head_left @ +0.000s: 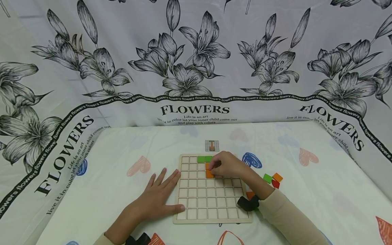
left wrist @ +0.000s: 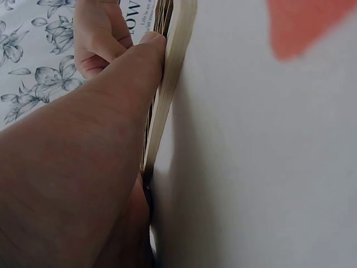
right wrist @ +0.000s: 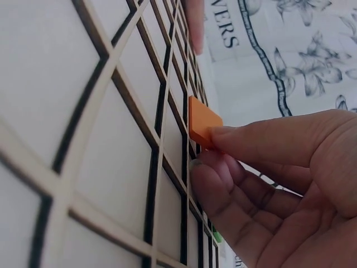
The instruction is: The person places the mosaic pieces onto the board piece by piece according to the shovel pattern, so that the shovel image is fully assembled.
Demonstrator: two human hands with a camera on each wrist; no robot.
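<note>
A wooden grid board (head_left: pixel 216 203) lies on the table. Two green square tiles (head_left: pixel 200 159) fill neighbouring cells of its far row. Below them is an orange tile (head_left: pixel 207 166), partly covered by fingers. My right hand (head_left: pixel 228 165) pinches another orange square tile (right wrist: pixel 202 118) between thumb and fingers; it stands tilted over a cell just nearer me. My left hand (head_left: pixel 157 197) rests with fingers spread along the board's left edge, thumb on the frame. In the left wrist view that thumb lies against the board's side (left wrist: pixel 173 72).
A small pattern card (head_left: pixel 212 145) lies beyond the board. Right of it are a loose green tile (head_left: pixel 267 178), an orange tile (head_left: pixel 277 177) and a red piece (head_left: pixel 275 184). Another orange piece (head_left: pixel 250 195) is partly hidden by the right wrist. A flower-printed cloth (head_left: pixel 196 68) hangs behind.
</note>
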